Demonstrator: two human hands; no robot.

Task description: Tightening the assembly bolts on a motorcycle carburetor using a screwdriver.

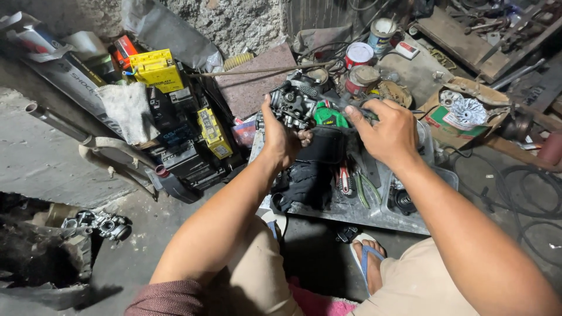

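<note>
Two hands at frame centre. Left hand (283, 137): fingers wrapped around a carburettor (294, 105), lifting it clear of the clutter, likely for access. Right hand (387, 131): fingers clenched on a dark tool handle (367, 113) aimed at the carburettor; the tip is hidden behind the fingers, so the tool's kind is unclear. Below: metal tray (374, 219) holding a black cloth (304, 181) and pliers (345, 180), kept within reach. Upper centre: paint tins (358, 54). Upper left: yellow boxes (157, 70). Lower left: second carburettor (104, 224) on the floor, half in shadow. Bottom: sandalled foot (367, 257), partly hidden by a knee.
</note>
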